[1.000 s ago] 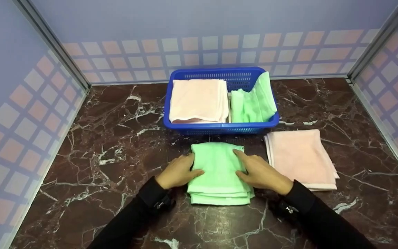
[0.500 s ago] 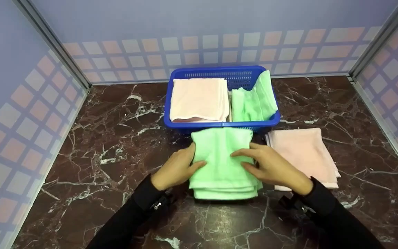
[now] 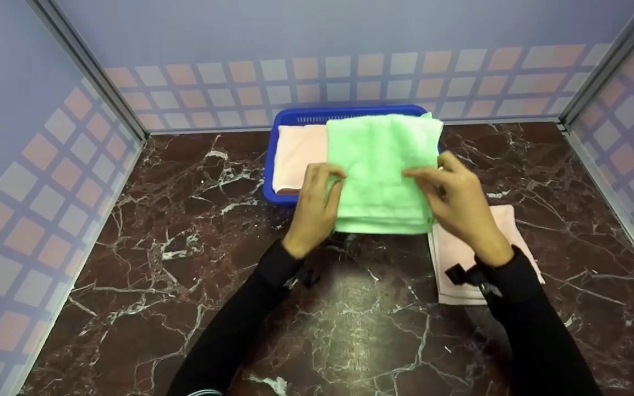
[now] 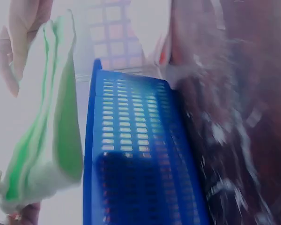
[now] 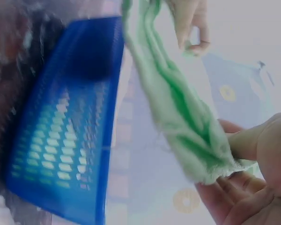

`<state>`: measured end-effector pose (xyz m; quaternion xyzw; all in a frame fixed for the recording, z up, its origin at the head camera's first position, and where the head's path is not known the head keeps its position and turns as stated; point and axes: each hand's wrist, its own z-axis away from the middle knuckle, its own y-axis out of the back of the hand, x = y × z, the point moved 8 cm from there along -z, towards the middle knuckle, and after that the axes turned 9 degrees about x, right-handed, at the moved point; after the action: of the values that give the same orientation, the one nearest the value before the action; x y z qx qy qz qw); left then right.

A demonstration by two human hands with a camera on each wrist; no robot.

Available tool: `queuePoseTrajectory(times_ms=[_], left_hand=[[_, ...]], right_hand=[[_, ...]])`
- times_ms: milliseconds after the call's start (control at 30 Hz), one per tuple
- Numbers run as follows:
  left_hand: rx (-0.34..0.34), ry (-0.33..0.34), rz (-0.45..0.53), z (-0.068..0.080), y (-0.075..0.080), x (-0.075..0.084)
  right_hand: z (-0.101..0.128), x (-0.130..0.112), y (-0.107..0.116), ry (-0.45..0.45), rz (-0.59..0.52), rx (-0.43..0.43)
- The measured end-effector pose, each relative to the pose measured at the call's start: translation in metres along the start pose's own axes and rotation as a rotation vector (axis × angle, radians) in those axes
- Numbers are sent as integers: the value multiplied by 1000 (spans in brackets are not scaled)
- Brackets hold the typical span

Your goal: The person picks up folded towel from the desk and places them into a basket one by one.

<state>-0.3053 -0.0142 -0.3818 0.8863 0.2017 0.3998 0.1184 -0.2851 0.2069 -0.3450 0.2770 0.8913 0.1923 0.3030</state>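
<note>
A folded green towel (image 3: 383,170), several layers thick, is raised over the right part of the blue plastic basket (image 3: 295,115). My left hand (image 3: 314,203) pinches its left edge. On the opposite edge my right hand (image 3: 460,201) grips the towel between thumb and fingers, and the right wrist view shows that hold on the towel's end (image 5: 192,136). The towel hangs above the basket rim in both wrist views. It hides most of the green towel in the basket. Left of it, a folded pale pink towel (image 3: 298,154) lies inside the basket.
Another folded pink towel (image 3: 460,275) lies on the dark marbled tabletop (image 3: 185,264), partly under my right forearm. A tiled-pattern wall (image 3: 212,82) stands behind the basket, with side panels at left and right.
The green towel has been lifted off the table and carried forward and slightly right, over the basket. Both hands moved with it, and the tabletop beneath its former spot shows.
</note>
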Motion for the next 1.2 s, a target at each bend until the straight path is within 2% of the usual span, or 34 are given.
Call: queuePoseTrajectory(times_ms=[167,300,433,567,667,733,833,967,1200], left_hand=[[-35,-9,-40,-21,-30,-6],[-72,-44,-165,-31,-55,-13],[-170,-82,-362,-37,-77,-18],[-310,-90,-509,-38,-92,-21],[-419,-128,-640,-36,-101,-23],[-478,-151,-735,-33,-105,-25],[-518,-135,-823,-31,-107,-28],[-524,-74,-838,-31,-107,-32],[-575,-61,-846,-28,-111,-35]], right_hand=[[-14,41,-10,-129,15,8],[-14,70,-27,-204,22,-45],[-13,86,-39,-213,83,-55],[-15,91,-50,-182,253,-131],[-14,98,-58,-200,381,-253],[-12,103,-63,-228,421,-328],[-11,107,-70,-249,446,-421],[-9,110,-76,-283,460,-516],[-7,112,-82,-321,457,-581]])
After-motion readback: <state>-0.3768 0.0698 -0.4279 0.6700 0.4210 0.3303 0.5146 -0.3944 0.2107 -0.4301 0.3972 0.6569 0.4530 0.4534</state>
